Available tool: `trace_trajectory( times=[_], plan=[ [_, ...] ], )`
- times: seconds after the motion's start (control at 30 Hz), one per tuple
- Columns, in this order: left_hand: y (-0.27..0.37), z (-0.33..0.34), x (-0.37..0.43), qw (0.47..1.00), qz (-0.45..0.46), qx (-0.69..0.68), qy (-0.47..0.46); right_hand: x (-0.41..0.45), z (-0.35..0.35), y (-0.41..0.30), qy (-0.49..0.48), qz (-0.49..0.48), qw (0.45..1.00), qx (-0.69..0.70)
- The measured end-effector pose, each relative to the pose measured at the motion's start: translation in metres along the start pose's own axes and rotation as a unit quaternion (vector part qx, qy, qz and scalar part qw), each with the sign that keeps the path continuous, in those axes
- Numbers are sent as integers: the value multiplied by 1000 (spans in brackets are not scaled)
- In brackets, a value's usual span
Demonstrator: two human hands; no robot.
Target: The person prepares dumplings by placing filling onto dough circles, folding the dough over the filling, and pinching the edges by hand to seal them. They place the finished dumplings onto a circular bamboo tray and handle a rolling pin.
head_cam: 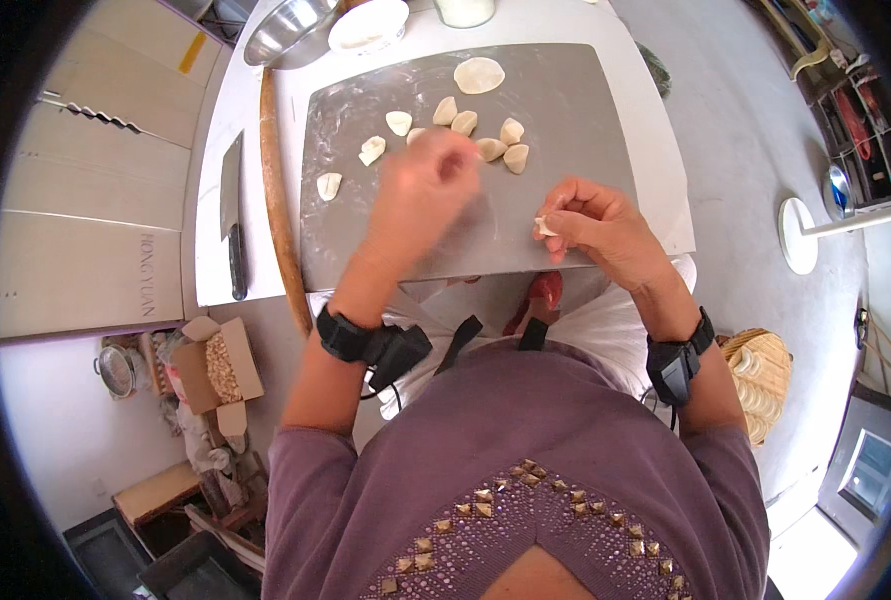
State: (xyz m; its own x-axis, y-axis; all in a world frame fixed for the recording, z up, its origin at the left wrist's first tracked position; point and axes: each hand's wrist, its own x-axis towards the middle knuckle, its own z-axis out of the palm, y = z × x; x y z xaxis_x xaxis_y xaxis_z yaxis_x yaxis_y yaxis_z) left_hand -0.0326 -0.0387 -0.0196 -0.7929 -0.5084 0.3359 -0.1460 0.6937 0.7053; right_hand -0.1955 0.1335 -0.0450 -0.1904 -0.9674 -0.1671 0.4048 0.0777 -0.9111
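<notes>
My right hand point(591, 225) pinches a small piece of dough point(544, 226) between thumb and fingers, above the front right part of a grey floured mat point(565, 120). My left hand point(434, 176) is blurred over the middle of the mat, fingers curled; whether it holds anything does not show. Just beyond it lie cut dough pieces, one point(445, 111) at the back and another point(516, 158) to the right. More pieces, such as a pale one point(329, 186), are scattered on the left, and one is partly hidden by my left hand. A flat round of dough point(479, 76) lies at the far edge.
A wooden rolling pin point(276, 187) lies along the mat's left side, beside a cleaver point(233, 217). A steel bowl point(291, 34), a white bowl point(369, 26) and a glass jar point(465, 10) stand at the back. Right of me, a woven tray point(775, 360) holds several dumplings.
</notes>
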Motion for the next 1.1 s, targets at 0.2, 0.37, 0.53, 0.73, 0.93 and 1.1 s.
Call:
trace_trajectory(
  times=[0.2, 0.37, 0.53, 0.73, 0.93, 1.1],
  plan=[
    [-41, -8, 32, 993, -16, 55, 103, 2, -6, 6, 47, -37, 998, -13],
    [-60, 9, 45, 968, 139, 188, 89, 4, -7, 12, 53, -51, 997, 1],
    [-57, 13, 42, 939, 156, 305, 10, 4, -5, 9, 68, -54, 996, -7],
    [-49, 6, 33, 930, 153, 333, -19, 6, -4, 9, 84, -53, 995, 29],
    [-12, 0, 18, 977, 126, 169, 18, 4, 0, 6, 77, -32, 994, 70],
    [35, 9, -4, 988, 27, -96, -119, 3, 4, 6, 58, -39, 994, 85]
  ],
)
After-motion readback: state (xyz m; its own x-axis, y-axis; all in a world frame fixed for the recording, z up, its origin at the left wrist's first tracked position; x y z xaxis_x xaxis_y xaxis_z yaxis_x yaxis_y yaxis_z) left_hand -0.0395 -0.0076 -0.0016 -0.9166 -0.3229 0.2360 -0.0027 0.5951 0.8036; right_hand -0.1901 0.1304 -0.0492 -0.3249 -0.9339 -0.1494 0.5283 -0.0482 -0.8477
